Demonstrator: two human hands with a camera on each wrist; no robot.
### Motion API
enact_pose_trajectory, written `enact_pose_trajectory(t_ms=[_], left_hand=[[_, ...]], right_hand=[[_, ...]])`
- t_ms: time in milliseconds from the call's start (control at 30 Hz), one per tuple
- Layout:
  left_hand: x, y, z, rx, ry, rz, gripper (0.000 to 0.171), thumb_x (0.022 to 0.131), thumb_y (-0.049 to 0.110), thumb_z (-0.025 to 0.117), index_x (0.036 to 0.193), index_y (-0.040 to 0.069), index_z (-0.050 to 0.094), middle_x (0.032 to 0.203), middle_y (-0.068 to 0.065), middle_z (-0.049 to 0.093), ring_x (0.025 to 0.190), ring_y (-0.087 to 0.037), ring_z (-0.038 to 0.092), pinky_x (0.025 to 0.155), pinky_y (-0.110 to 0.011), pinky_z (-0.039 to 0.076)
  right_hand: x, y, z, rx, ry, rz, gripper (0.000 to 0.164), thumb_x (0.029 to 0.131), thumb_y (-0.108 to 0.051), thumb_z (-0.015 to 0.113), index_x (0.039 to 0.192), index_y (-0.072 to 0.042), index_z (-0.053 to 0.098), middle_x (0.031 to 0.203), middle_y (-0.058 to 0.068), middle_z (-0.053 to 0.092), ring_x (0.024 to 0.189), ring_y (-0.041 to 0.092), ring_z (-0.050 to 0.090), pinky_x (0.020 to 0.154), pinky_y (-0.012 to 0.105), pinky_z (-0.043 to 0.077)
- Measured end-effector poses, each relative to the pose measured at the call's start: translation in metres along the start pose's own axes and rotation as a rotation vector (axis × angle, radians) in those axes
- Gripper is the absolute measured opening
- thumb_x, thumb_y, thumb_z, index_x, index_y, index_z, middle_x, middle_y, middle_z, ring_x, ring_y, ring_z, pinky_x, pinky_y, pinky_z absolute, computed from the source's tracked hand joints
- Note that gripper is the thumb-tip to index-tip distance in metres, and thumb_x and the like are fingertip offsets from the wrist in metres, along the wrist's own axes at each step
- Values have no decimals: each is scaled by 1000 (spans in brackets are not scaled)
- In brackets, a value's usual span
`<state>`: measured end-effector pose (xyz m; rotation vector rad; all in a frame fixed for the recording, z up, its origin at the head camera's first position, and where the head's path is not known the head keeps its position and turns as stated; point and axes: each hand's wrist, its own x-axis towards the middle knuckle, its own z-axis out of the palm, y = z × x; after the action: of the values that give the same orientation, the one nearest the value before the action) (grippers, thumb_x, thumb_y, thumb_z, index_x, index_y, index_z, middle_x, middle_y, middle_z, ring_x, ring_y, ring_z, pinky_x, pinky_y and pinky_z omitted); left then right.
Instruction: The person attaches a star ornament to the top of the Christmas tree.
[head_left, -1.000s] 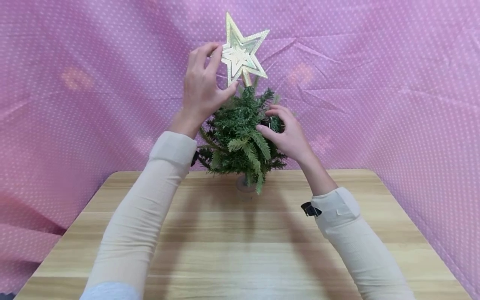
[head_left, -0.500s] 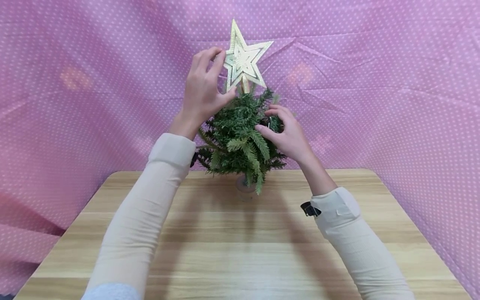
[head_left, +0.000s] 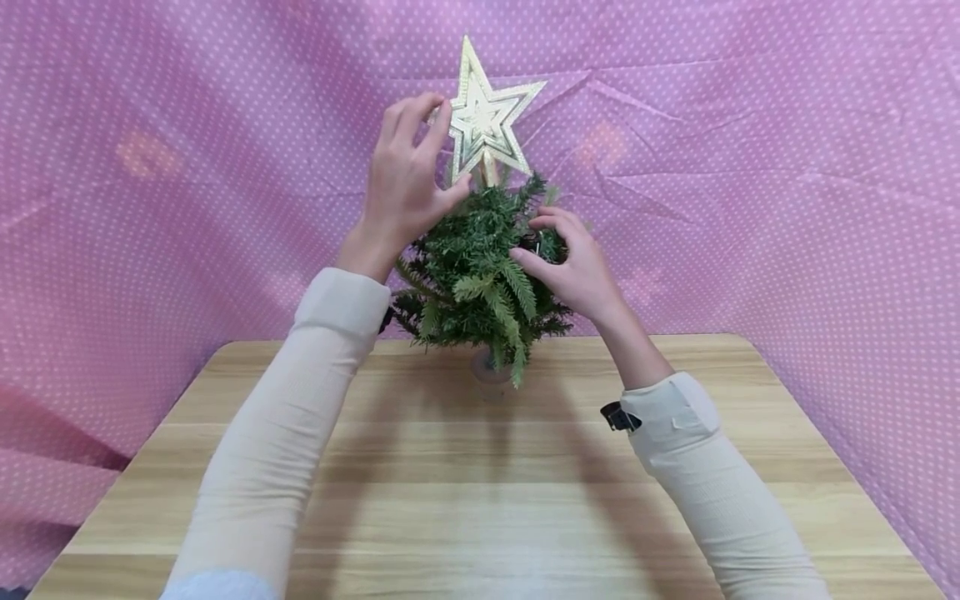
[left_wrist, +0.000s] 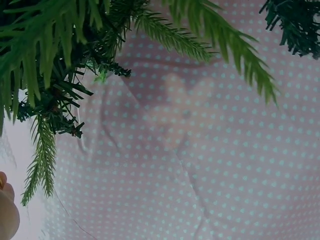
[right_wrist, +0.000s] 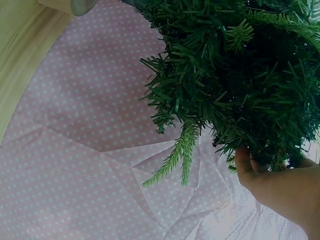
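Note:
A small artificial Christmas tree (head_left: 480,250) stands at the far edge of the table on a round pale base (head_left: 491,367). At its top sits a gold star tree topper (head_left: 487,117), tilted slightly to the left. My left hand (head_left: 408,167) holds the star by its left side, the fingers at the left point and the thumb near the lower-left point. My right hand (head_left: 581,267) grips the tree's right side, its fingertips sunk among the branches; in the right wrist view they are partly hidden by dark green needles (right_wrist: 225,90). Only a bit of a fingertip (left_wrist: 7,215) shows in the left wrist view.
The wood-grain table (head_left: 487,500) spreads out in front of the tree. A pink dotted cloth (head_left: 750,208) hangs behind it and along both sides. Light green sprigs (head_left: 506,308) stick out from the tree's front.
The star has come down and a little to the right, nearer the treetop, between one second and half a second ago. The left hand lowered slightly with it; the right hand stayed put.

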<state>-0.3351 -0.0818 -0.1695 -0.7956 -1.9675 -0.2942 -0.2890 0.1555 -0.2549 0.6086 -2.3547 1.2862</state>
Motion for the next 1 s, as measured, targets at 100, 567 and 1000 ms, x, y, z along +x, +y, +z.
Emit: enact_pose_trajectory(t_ms=[100,567,1000], left_hand=[[-1,-3,2,8,-1,7,68,85,23,82,139,-6,54,144,-22,50,136,-35,42,121,-32,23],[0,-14,7,36,-28,6,68,87,29,80,140,-4,55,145,-21,50,136,-34,42,121,-32,21],[1,-8,2,47,11,88,68,85,27,81,139,-6,55,145,-22,51,136,-36,42,122,-31,20]], right_hand=[[2,2,2,5,7,1,59,90,-37,75,136,-4,58,157,9,42,146,29,33,120,55,22],[9,6,9,5,24,13,59,90,-38,75,136,-4,59,157,9,41,146,29,32,120,57,21],[5,5,5,14,23,1,60,89,-37,76,136,-3,59,157,9,42,146,29,33,120,55,21]])
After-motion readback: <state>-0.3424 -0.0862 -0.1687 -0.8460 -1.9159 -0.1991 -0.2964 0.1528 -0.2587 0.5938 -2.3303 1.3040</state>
